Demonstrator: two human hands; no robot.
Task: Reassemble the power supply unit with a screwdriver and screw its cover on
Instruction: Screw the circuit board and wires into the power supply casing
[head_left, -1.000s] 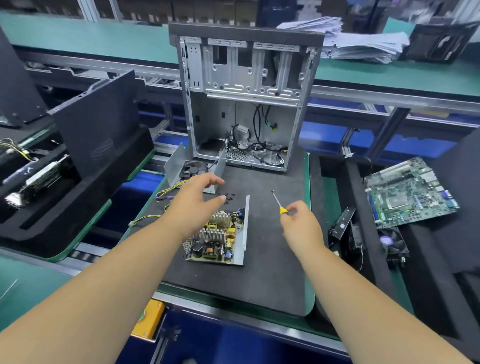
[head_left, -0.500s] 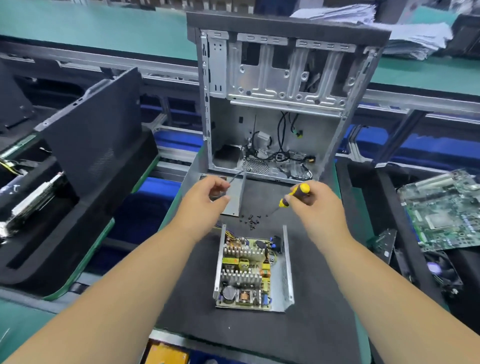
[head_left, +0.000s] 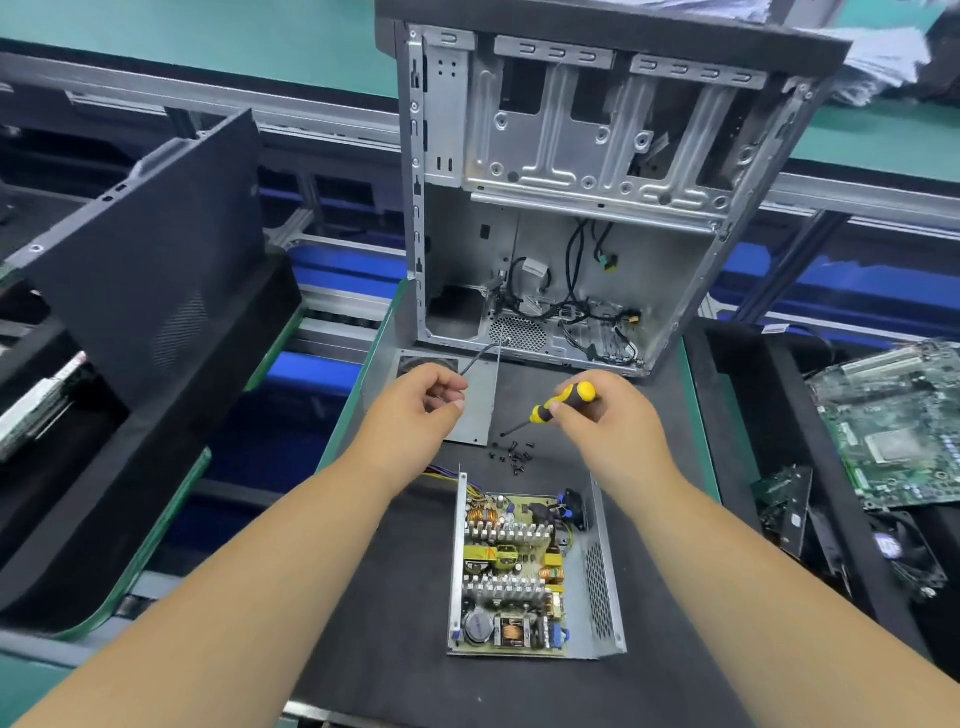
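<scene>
A: Since the earlier frame, our right hand (head_left: 618, 426) has lifted the screwdriver (head_left: 558, 408) off the mat and brought it toward the far middle of the black mat (head_left: 363, 623); our left hand (head_left: 415, 410) has moved to the cover (head_left: 475, 405) at the mat's far left.

B: Confirm the grip states.

A: Right fingers are wrapped around the yellow-and-black handle, tip pointing down-left toward the screws (head_left: 514, 454). Left fingers are curled over the cover; we cannot tell whether they pinch a screw or hold nothing.

B: Where is the power supply unit?

A: The power supply unit (head_left: 530, 569) lies open near the mat's near edge, circuit board exposed, well apart from both hands. The cover lies flat just in front of the computer case (head_left: 597, 208), screws scattered just beside it.

B: Step in hand?

A: We judge it as preparation: tool collected, cover not yet fitted.

B: Next move?

A: Probably carry the cover onto the unit, align its holes, then seat one screw at a time. Small screws demand a steady pinch.
</scene>
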